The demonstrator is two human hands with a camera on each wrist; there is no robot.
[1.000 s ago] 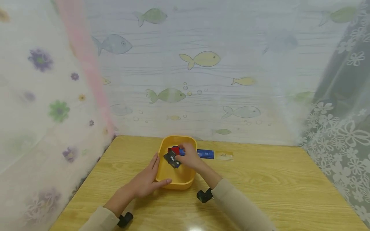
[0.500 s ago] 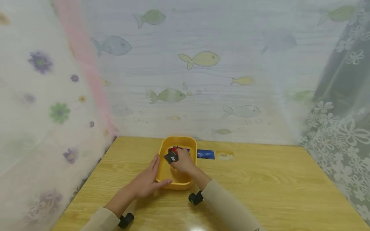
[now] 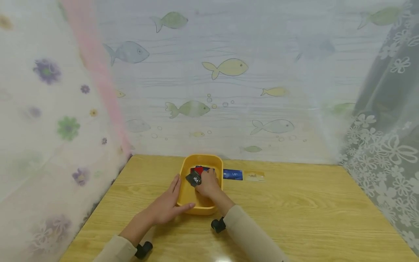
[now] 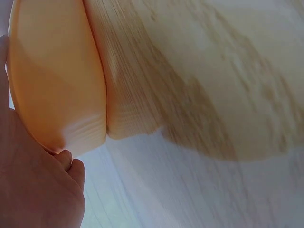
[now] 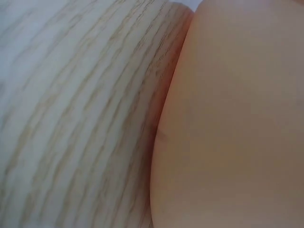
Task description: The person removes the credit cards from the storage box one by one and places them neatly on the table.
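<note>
A yellow plastic bin (image 3: 203, 210) stands on the table near the back edge. My left hand (image 3: 163, 208) rests against its front left corner, fingers straight along the left side and thumb on the front rim. In the left wrist view this hand (image 4: 40, 185) lies along the bin's edge. Inside the bin, my right hand (image 3: 208, 185) grips a fanned bunch of plastic cards, with a black VIP card (image 3: 193, 179), a red card (image 3: 198, 170) and a bit of blue card showing. The fingers cover the rest. Only the bin's outer wall (image 5: 232, 118) and wood show in the right wrist view.
Right of the bin, a blue VIP card (image 3: 233, 174) and a gold card (image 3: 255, 176) lie side by side on the wooden table (image 3: 294, 214). A fish-print curtain (image 3: 229, 94) hangs behind, with flowered fabric at both sides.
My right hand has come down and toward me in the bin, from touching the cards to gripping them, and the black cards are drawn together. The left hand and bin stay put.
</note>
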